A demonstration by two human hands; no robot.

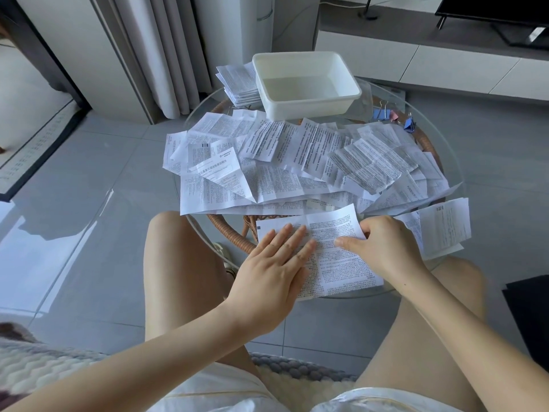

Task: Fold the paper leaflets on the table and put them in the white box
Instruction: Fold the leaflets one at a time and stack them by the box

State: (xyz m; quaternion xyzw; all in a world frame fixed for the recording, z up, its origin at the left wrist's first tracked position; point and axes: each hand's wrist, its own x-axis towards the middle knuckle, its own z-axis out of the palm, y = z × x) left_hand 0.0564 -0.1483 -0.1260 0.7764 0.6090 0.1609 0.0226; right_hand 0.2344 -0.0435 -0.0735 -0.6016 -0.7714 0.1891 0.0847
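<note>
One printed paper leaflet (332,257) lies at the near edge of the round glass table (451,162). My left hand (273,269) presses flat on its left half with straight fingers. My right hand (383,245) grips the leaflet's right edge, fingers curled round the paper and thumb stretched across the sheet. Several unfolded leaflets (297,162) lie heaped over the middle of the table. The white box (306,84) stands at the far side, with nothing visible inside it.
A stack of folded leaflets (237,81) sits left of the box. Coloured binder clips (389,114) lie at the far right. More leaflets (442,227) overhang the table's right edge. My knees are under the near rim.
</note>
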